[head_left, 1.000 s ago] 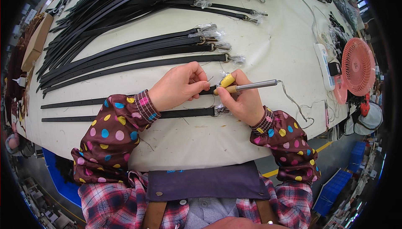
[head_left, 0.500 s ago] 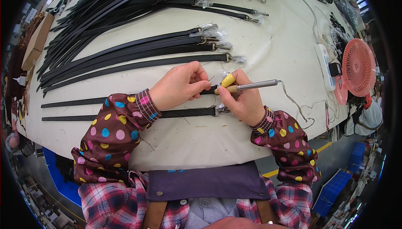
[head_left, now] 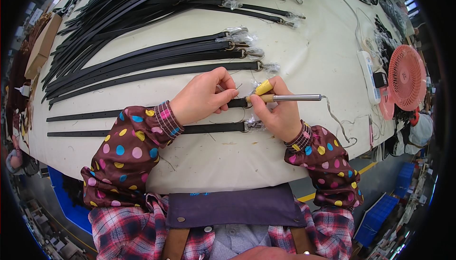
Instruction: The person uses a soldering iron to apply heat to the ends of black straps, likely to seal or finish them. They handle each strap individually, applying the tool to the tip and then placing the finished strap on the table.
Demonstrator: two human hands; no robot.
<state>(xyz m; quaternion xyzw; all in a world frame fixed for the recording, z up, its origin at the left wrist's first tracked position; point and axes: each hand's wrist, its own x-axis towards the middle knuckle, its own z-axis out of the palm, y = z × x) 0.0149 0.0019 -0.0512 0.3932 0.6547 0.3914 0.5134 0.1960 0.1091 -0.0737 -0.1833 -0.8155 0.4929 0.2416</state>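
Note:
My left hand (head_left: 204, 96) is closed, pinching a thin thread (head_left: 239, 85) over the end of a black strap (head_left: 236, 103), whose end fitting is partly hidden. Just right of it, my right hand (head_left: 278, 110) grips a pen-like tool with a wooden part and steel barrel (head_left: 299, 97), a cord (head_left: 332, 122) trailing from its right end. A yellow finger cover (head_left: 263, 87) is on one of that hand's fingers. Another black strap (head_left: 213, 127) with a wrapped metal clasp (head_left: 254, 123) lies below both hands.
Behind are more straps (head_left: 156, 70) and a heap of them (head_left: 118, 8) with wrapped hardware. At right stand a pink fan (head_left: 406, 77) and white power strip (head_left: 368, 77); at left, a cardboard box (head_left: 42, 46). Blue crates (head_left: 380, 212) are below. A person (head_left: 418, 132) is at far right.
My right hand has shifted slightly up and right, and the tool now lies more level, its barrel end further right. My left hand has barely moved.

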